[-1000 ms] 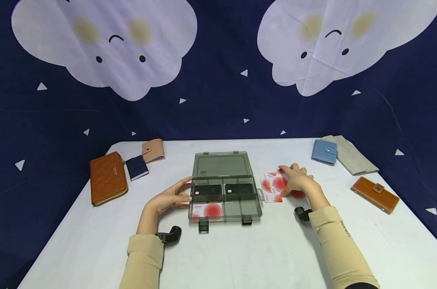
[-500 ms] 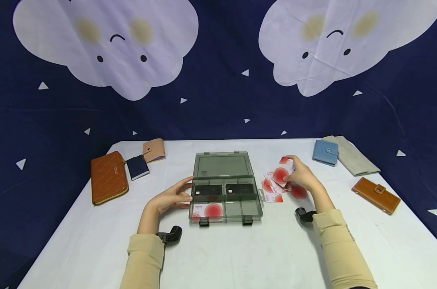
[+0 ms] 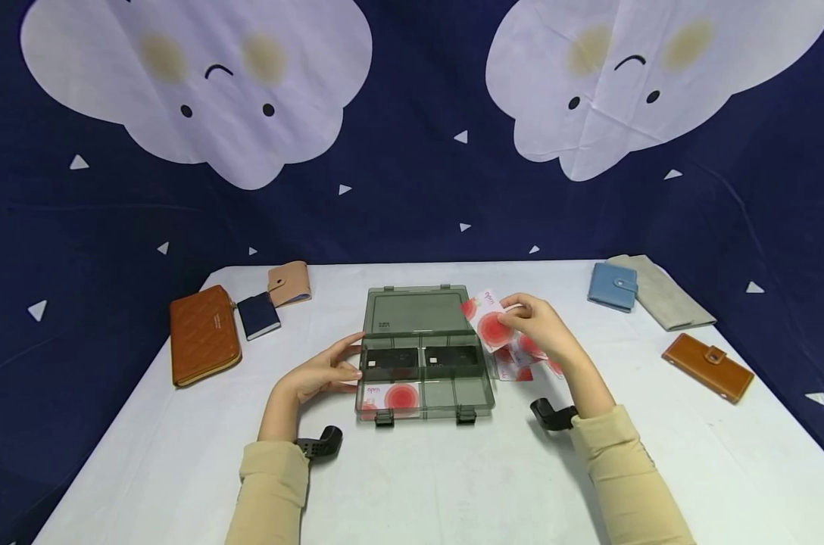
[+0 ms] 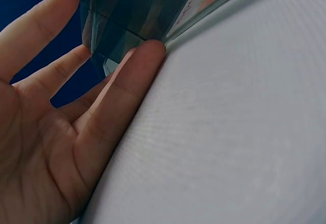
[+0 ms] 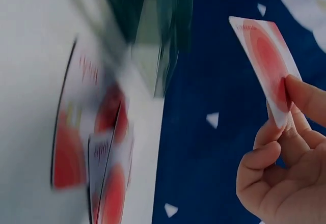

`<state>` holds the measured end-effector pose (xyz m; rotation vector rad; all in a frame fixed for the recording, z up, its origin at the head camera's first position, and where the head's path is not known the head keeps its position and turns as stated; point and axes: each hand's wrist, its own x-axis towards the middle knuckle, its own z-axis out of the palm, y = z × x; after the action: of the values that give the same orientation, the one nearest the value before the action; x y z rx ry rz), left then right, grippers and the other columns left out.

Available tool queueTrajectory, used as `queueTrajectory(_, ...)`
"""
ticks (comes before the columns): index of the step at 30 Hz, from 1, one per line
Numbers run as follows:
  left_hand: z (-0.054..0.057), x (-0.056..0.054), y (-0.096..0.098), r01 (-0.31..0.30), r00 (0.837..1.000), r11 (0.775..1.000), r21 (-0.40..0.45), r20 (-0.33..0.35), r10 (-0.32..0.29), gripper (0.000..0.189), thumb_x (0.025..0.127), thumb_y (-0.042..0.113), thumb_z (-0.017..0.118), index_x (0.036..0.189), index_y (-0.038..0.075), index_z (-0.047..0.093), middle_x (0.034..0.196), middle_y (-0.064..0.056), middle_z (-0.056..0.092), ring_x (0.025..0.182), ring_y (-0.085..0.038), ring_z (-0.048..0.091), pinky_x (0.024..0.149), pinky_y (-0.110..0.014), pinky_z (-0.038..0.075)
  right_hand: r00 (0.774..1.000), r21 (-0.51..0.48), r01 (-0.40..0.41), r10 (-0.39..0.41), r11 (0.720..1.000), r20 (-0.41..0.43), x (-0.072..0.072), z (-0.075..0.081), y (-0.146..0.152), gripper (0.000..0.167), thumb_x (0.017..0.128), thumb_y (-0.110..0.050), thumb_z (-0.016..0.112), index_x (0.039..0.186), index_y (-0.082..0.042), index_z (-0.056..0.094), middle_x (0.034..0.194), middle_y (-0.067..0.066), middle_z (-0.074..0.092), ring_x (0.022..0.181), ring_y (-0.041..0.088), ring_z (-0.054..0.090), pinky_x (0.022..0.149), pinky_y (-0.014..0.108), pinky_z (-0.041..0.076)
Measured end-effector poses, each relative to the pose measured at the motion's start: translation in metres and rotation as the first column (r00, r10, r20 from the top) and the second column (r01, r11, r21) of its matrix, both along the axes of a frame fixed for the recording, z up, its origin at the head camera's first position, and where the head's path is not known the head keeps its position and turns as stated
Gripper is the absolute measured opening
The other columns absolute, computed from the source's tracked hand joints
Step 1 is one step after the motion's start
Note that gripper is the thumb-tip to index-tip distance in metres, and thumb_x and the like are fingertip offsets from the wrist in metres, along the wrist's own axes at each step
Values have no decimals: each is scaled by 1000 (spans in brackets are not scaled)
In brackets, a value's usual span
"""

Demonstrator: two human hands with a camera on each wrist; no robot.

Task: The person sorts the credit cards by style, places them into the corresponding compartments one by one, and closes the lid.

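Note:
A green see-through compartment box (image 3: 456,393) lies with its lid folded back on the white table. Black cards (image 3: 393,363) fill its two rear compartments, and a red-and-white card (image 3: 391,397) lies in the front left one. My left hand (image 3: 319,373) rests against the box's left side, its fingers mostly straight; the left wrist view shows the fingertips (image 4: 152,51) touching the wall. Above the box's right edge, my right hand (image 3: 538,324) pinches a red-and-white card (image 5: 265,63) between thumb and fingers. Several similar cards (image 3: 516,365) lie overlapped beside the box, below that hand.
On the left sit a brown zip wallet (image 3: 205,335), a navy card holder (image 3: 258,315) and a tan snap wallet (image 3: 290,284). To the right are a blue wallet (image 3: 613,286), a grey pouch (image 3: 663,294) and a brown strap wallet (image 3: 708,366).
My right hand has picked a red-and-white card off the loose pile and carried it left to the box's right edge. My left hand has stayed at the box.

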<state>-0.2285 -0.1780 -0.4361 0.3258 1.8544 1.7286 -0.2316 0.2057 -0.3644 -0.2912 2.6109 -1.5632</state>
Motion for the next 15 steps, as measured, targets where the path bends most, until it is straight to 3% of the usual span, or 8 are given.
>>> queueTrajectory(3,0,0,0,2,1000,1000,0,-3,-2,84,85,6,64,150,16,12,150,-21,10,89,-11,55,87,-38,49,999,-11,-37,37,999,-26,5,-1,-12,29,92,-12,55,115,5,54,101,21,64,91,23,59,83,41,46)
queueTrajectory(9,0,0,0,0,1000,1000,3,-5,0,83,85,6,63,150,16,12,150,-21,10,88,-11,55,87,-38,49,989,70,-127,132,989,-73,15,-3,-33,20,91,-6,55,108,0,60,95,15,66,88,22,58,75,33,47)
queueTrajectory(15,-1,0,0,5,1000,1000,0,-9,-4,83,85,5,62,150,16,12,150,-21,10,89,-11,56,87,-38,49,961,196,-257,271,946,-52,22,-9,-49,13,87,0,56,98,-2,64,89,9,65,85,21,58,71,31,48)
